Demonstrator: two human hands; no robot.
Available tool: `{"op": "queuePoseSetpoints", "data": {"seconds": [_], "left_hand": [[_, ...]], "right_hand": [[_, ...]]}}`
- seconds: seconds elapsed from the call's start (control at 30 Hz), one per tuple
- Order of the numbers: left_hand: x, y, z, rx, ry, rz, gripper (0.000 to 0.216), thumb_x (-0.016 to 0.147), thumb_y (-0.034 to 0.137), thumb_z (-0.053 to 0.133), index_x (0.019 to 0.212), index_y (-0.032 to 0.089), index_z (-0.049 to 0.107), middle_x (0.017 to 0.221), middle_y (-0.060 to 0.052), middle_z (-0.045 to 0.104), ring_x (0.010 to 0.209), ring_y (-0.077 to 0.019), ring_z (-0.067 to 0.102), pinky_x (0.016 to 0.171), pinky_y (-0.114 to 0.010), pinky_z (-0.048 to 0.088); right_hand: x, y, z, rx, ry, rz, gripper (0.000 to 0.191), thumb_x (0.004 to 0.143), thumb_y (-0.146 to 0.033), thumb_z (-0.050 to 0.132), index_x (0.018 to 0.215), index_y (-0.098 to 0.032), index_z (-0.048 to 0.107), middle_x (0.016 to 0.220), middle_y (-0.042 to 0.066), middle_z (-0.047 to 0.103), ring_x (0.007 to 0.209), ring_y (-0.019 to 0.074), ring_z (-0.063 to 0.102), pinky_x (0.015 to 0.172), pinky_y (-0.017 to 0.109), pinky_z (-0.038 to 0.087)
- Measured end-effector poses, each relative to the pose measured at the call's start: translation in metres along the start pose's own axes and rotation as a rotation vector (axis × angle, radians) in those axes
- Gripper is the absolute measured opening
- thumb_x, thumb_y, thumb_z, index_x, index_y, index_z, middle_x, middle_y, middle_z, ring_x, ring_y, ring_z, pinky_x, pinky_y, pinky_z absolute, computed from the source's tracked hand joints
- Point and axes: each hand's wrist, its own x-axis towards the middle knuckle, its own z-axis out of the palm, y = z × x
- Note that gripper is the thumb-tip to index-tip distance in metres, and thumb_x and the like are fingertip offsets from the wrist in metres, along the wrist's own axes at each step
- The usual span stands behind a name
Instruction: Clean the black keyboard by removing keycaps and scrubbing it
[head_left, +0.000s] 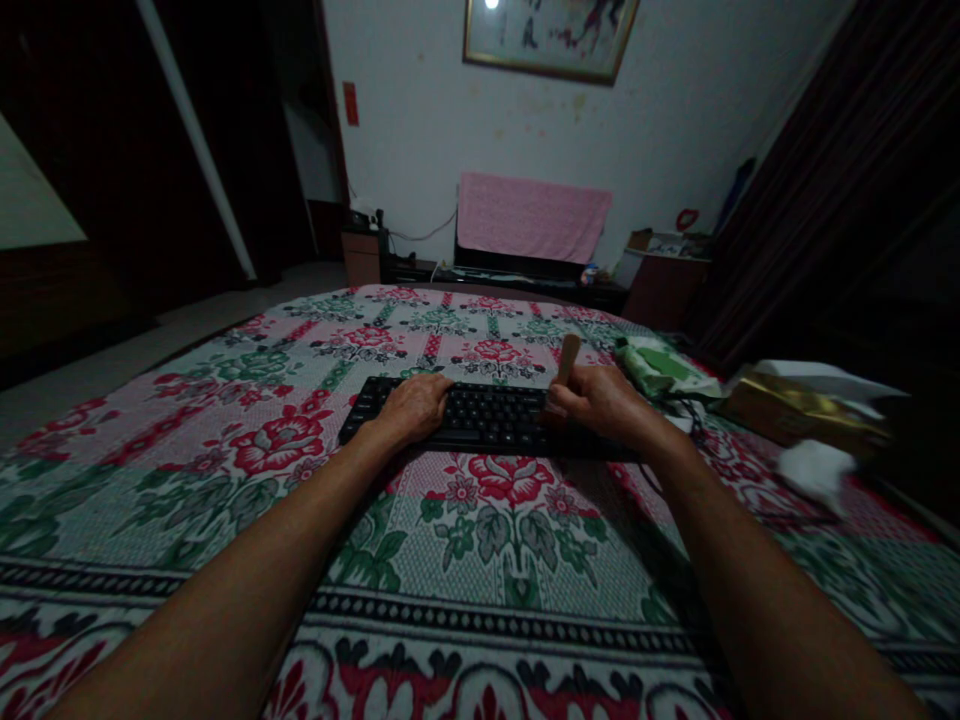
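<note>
A black keyboard (487, 415) lies flat on a flowered cloth, its long side across my view. My left hand (416, 408) presses down on the keyboard's left part, with the fingers curled over it toward the far edge. In my right hand (604, 400), closed above the right part of the keys, is a brush (570, 358) with a light wooden handle pointing up. Its dark lower end is at the keys, partly hidden and hard to make out in the dim light.
Red, green and white flowered cloth (517, 575) covers the broad surface. To the right lie a green-and-white soft packet (664, 368), a golden tissue box (806, 408) and a crumpled white tissue (816, 472). Beyond stands a low cabinet with a pink towel (534, 218) draped above it.
</note>
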Motion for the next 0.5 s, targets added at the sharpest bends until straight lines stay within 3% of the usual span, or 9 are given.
{"op": "queuePoseSetpoints", "data": {"seconds": [0.1,0.27,0.4,0.5], "left_hand": [[0.0,0.001,-0.002,0.003,-0.011,-0.003,0.032,0.088,0.022,0.033,0.108,0.019,0.058,0.108,-0.006,0.062,0.103,-0.0194,0.055,0.092,-0.031,0.042],[0.0,0.001,-0.002,0.006,-0.02,-0.015,0.033,0.088,0.023,0.032,0.109,0.02,0.058,0.108,-0.005,0.062,0.104,-0.0185,0.055,0.092,-0.03,0.042],[0.0,0.001,-0.002,0.012,-0.018,-0.014,0.032,0.088,0.023,0.033,0.108,0.02,0.058,0.108,-0.005,0.062,0.103,-0.0186,0.055,0.091,-0.03,0.042],[0.0,0.002,-0.002,0.013,-0.012,-0.012,0.032,0.088,0.023,0.033,0.108,0.02,0.058,0.108,-0.006,0.062,0.104,-0.0186,0.055,0.091,-0.03,0.042]], "right_hand": [[-0.001,-0.003,0.001,0.049,0.054,0.001,0.028,0.08,-0.034,0.047,0.072,-0.015,0.064,0.061,0.002,0.062,0.055,0.0128,0.052,0.05,0.023,0.031],[-0.003,-0.014,0.009,0.242,-0.072,-0.151,0.026,0.081,-0.033,0.047,0.085,-0.016,0.067,0.075,0.001,0.068,0.066,0.0134,0.058,0.057,0.021,0.037],[-0.001,-0.002,0.005,0.112,-0.008,-0.041,0.026,0.078,-0.033,0.05,0.07,-0.015,0.067,0.06,0.001,0.063,0.055,0.0126,0.055,0.051,0.022,0.034],[0.001,0.0,0.006,0.203,0.107,0.029,0.022,0.075,-0.033,0.055,0.074,-0.015,0.068,0.064,0.002,0.065,0.059,0.0137,0.057,0.053,0.022,0.037]]}}
